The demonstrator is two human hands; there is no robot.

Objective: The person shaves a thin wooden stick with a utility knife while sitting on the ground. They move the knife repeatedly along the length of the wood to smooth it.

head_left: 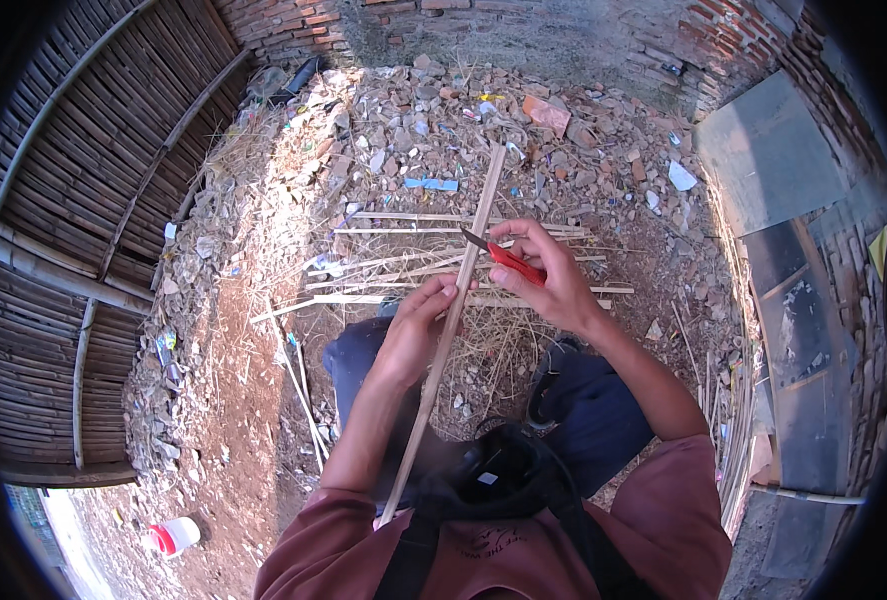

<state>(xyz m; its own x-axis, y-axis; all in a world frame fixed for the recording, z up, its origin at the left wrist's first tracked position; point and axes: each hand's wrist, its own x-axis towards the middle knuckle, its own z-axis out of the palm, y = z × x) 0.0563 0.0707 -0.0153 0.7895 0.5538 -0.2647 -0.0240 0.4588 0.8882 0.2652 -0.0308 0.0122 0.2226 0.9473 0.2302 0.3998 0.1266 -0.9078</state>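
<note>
While the left hand [415,335] grips a long bamboo strip [450,325] near its middle, fingers closed around it, the strip runs up from the lap out over the rubble. It looks light, stiff but springy, with edges that could splinter; a hold near the cut, as now, seems soundest. Further right, the right hand [548,280] is clenched on a red-handled knife [503,257], blade at the strip. Far lower left, a white tub with a red lid [174,537] lies on the dirt. A blue wrapper [432,184] sits on the rubble above; a white scrap [681,176] lies upper right.
</note>
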